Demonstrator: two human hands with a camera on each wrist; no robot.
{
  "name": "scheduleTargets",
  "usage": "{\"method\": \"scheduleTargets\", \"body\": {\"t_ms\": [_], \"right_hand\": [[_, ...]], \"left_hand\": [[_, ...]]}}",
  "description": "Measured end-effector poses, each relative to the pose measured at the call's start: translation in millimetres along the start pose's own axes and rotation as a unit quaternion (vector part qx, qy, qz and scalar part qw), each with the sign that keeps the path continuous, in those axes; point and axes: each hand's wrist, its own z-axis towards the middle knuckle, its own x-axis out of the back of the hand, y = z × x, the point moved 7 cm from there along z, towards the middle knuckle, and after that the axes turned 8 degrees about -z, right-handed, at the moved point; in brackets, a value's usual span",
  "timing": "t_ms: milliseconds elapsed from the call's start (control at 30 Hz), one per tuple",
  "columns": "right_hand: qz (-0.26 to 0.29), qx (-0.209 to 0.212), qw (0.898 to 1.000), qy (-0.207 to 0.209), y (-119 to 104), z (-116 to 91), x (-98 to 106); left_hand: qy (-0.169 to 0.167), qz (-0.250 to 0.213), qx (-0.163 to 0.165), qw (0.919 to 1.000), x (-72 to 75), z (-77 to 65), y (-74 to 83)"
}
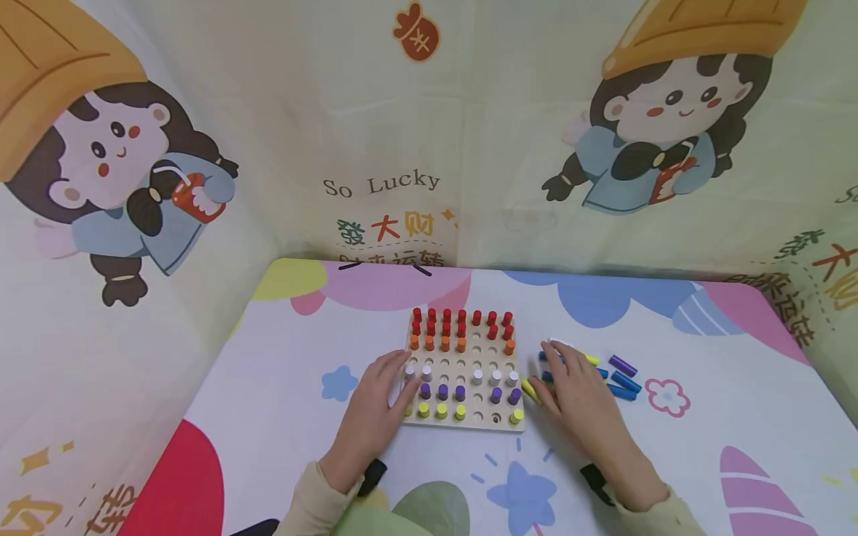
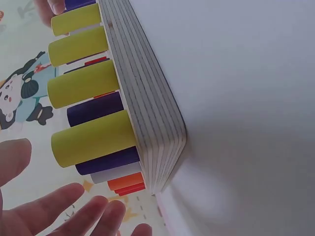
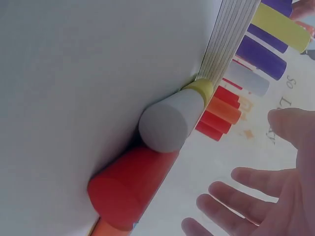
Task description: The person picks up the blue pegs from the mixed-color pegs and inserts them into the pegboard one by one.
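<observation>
A square wooden pegboard holds rows of red pegs, orange pegs, white pegs, purple pegs and yellow pegs, with gaps among them. My left hand is at the board's left edge, its thumb by the white and purple pegs; nothing shows in its grasp. Over loose pegs to the right lies my right hand, fingers loosely spread, hiding part of them. A loose yellow peg is by its thumb. In the right wrist view, a white peg and red peg lie near the board.
Beyond the right hand lie a loose purple peg and several blue pegs. The tablecloth carries printed coloured shapes. A printed curtain hangs behind the table and along its sides.
</observation>
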Motion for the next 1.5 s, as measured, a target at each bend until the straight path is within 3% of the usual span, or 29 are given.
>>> {"method": "scheduleTargets", "body": {"t_ms": [367,900,1200,1500], "right_hand": [[0.010,0.012,1.000,0.016,3.0,0.7,6.5],[0.018,0.010,1.000,-0.017,12.6,1.3,1.2],[0.025,0.000,0.999,-0.039,16.9,3.3,-1.4],[0.018,0.015,0.999,-0.036,16.8,5.3,-3.4]], "left_hand": [[-0.001,-0.041,0.030,0.9987,0.3,2.7,-7.8],[-0.021,-0.113,0.088,0.9894,-6.5,9.4,-26.5],[-0.009,-0.124,0.086,0.9885,-7.7,15.7,-32.8],[-0.007,-0.135,0.122,0.9832,-9.8,19.9,-42.4]]}}
